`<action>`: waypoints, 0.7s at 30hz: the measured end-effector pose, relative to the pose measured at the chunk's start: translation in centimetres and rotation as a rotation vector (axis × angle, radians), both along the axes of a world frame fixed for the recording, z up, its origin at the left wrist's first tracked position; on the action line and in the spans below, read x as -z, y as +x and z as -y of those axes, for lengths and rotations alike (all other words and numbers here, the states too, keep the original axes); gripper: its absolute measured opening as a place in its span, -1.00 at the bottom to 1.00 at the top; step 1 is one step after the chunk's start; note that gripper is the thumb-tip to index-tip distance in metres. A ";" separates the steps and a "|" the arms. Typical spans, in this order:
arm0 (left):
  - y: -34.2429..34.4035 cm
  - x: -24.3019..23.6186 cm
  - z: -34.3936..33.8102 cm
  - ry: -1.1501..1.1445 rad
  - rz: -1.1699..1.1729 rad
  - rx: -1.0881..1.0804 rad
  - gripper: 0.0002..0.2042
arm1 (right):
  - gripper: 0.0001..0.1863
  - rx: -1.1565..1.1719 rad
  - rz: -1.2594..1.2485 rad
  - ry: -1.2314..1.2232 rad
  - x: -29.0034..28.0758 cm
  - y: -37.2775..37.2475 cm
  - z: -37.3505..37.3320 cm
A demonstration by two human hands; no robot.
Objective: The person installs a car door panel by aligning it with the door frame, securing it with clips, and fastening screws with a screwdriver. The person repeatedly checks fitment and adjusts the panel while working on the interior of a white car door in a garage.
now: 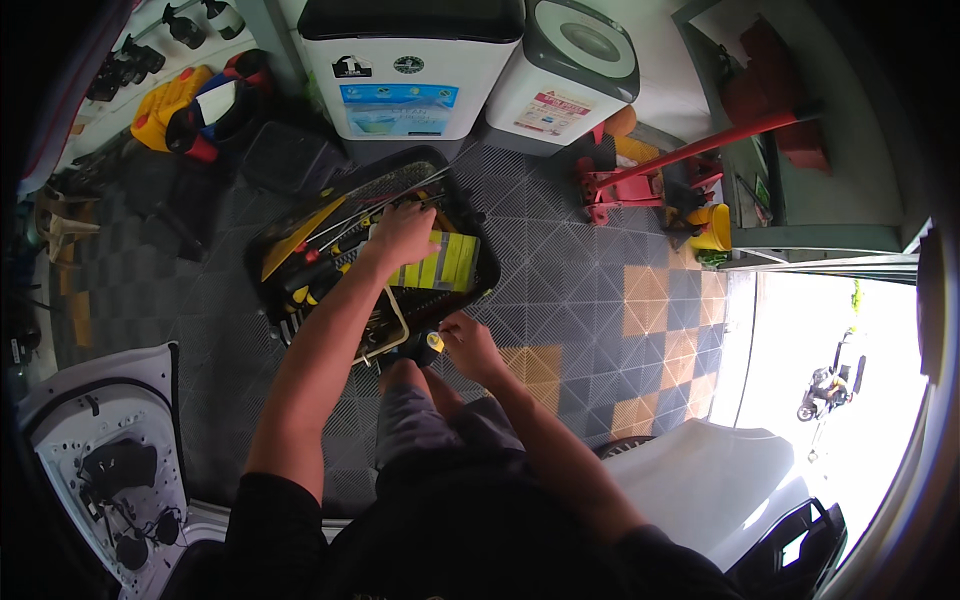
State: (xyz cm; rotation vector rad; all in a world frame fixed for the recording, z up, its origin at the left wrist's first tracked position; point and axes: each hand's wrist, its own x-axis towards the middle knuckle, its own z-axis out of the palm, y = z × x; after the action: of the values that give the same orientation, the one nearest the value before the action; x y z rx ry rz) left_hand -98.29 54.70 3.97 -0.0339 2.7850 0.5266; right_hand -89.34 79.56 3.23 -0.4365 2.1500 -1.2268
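Your L hand (405, 235) is down in the black crate (489, 262), on the floor in front of you, among the tools, w/ the yellow-green pack (452, 264) just beside it. Its fingers are bent down out of sight, so can't tell how wide they are or if they've hold of anything. Your R hand (472, 347) is at the crate's near R corner, fingers curled in, next to a black-and-yellow item (434, 342); can't tell if it's gripped or only close by.

Doing this well, IMO: part the tools w/ fingertips rather than digging, b/c long thin ones lie crossed and could snag or poke. Keep your L forearm off the tan frame (402, 313) by the near edge. Watch the yellow strip (300, 238) too, in case its edge is sharp. Lift the pack flat, if it's in the way, so nothing slides under it. R hand could steady the rim meanwhile.

Labels: the white bin (330, 75) has a blue panel (400, 108) plus two dark badges up top; the grey-and-white washer (510, 105) has a pink-and-white sticker (553, 112). Print on both is mostly too small to make out. Pack's markings: illegible from here.
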 end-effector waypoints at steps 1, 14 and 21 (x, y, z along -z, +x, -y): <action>0.0 -0.7 0.1 -0.011 -0.007 0.024 -0.50 | -0.81 0.006 0.023 0.007 -0.2 -0.1 -0.4; 9.5 -8.3 -3.6 0.183 -0.091 -0.081 -0.43 | -0.71 0.050 -0.235 0.036 -4.6 -14.7 2.0; 11.0 -8.0 -5.0 0.114 -0.160 -0.162 -0.42 | -0.68 0.057 -0.297 0.159 -3.7 -14.7 3.8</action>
State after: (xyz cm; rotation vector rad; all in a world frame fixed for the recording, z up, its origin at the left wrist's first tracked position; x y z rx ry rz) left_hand -87.33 59.68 11.97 -0.2025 2.9176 0.7586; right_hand -104.02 75.80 6.88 -0.5184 2.5054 -1.0644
